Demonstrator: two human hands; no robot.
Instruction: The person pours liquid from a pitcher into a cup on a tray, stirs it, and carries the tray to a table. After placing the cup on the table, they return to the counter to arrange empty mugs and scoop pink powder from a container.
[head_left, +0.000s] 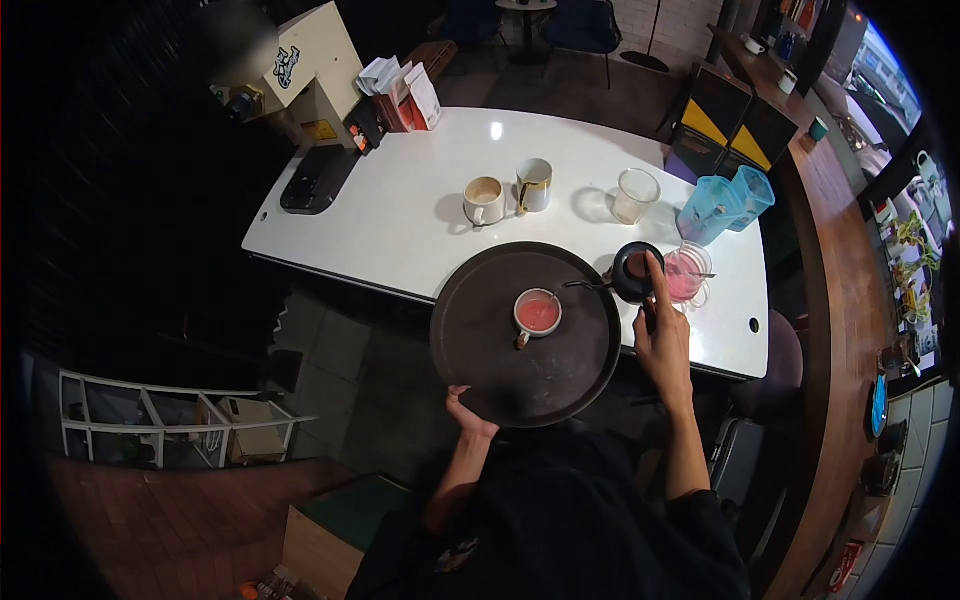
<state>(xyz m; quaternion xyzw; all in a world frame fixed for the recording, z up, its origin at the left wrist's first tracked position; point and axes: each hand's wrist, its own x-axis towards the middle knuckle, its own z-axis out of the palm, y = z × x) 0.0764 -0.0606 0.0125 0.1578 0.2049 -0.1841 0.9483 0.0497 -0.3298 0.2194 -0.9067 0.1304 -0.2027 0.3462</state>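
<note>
My left hand (470, 413) grips the near left rim of a round dark brown serving tray (480, 340), its thumb over the edge. On the tray sits a light cup (538, 313) with pink liquid inside and its handle towards me. My right hand (662, 345) is closed round the handle of a small black gooseneck kettle (637, 272), index finger stretched along its top. The kettle's thin spout points left over the tray, its tip just above and right of the cup. Whether liquid flows from it I cannot make out. Right of the kettle stands a clear glass vessel (687, 272) holding something pink.
Behind the tray, a white table (400, 215) bears two mugs, a beige mug (484, 202) and a white mug (534, 185), a clear glass (636, 195) and two blue pitchers (712, 208). A black device (318, 180) lies at its left end. A wooden counter (835, 400) runs along the right.
</note>
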